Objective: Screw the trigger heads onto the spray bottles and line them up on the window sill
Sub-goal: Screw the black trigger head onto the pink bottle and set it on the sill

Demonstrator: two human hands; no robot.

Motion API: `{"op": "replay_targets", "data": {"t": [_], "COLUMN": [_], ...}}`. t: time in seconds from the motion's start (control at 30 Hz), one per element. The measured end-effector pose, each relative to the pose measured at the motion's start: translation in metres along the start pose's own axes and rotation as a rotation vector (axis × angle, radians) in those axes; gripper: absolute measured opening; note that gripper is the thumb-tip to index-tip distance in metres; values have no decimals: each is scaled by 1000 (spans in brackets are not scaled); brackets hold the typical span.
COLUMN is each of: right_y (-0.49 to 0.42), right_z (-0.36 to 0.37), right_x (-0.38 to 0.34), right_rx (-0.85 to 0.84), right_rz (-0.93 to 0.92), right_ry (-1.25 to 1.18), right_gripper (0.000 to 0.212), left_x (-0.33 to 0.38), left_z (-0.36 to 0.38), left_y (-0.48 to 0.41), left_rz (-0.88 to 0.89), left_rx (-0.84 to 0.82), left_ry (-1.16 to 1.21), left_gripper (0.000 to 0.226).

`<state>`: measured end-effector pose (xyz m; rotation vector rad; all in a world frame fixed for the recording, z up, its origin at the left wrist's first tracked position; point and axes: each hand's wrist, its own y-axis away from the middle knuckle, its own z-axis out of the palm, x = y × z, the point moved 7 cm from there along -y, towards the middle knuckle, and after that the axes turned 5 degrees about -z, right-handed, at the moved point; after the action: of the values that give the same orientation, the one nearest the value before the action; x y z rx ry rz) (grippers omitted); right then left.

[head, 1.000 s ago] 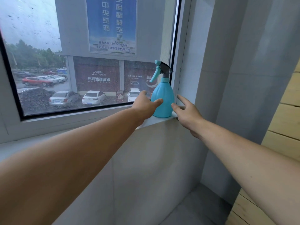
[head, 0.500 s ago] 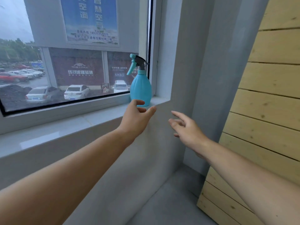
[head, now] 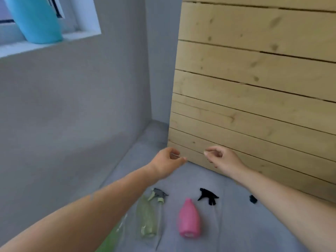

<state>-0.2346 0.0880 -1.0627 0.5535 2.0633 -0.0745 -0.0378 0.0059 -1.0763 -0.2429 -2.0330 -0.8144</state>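
two bare hands hang in mid-air above the grey floor [head: 236, 224], close in front of the pale wooden plank wall [head: 254, 88]. the left hand [head: 168, 160] has its fingers loosely curled toward the thumb and holds nothing. the right hand [head: 221, 158] is much the same, its fingers bent in and its thumb near the forefinger, also with nothing in it. the two hands are near each other but apart, and neither touches any bottle.

up at the top left, the turquoise spray bottle [head: 36, 20] stands on the white window sill [head: 45, 45], near the sill's right end; only its lower body is in view, so its top cannot be seen.

on the floor below the hands lie the loose parts. a pink bottle [head: 189, 218] lies on its side with its neck pointing toward the wooden wall and no head on it. just beyond its neck lies a black trigger head [head: 208, 196], apart from it. to the left lies a clear green bottle [head: 146, 218], also on its side, and at its neck end sits a grey and green trigger head [head: 159, 194]; blur keeps me from telling whether that head is screwed on. another green shape [head: 112, 237] shows by the left forearm, too blurred to name. a small dark item [head: 253, 199] lies beside the right forearm, too small to tell.
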Motion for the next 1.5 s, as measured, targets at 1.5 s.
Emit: {"op": "replay_targets", "data": {"t": [1.5], "right_y": [-55], "right_z": [72], "right_x": [177], "right_rx": [-104], "right_rz": [284], "right_ry": [-113], "right_gripper": [9], "left_x": [-145], "left_z": [131], "left_y": [-32], "left_rz": [-410], "left_rx": [-217], "left_ry": [189], "left_gripper": [71]}}
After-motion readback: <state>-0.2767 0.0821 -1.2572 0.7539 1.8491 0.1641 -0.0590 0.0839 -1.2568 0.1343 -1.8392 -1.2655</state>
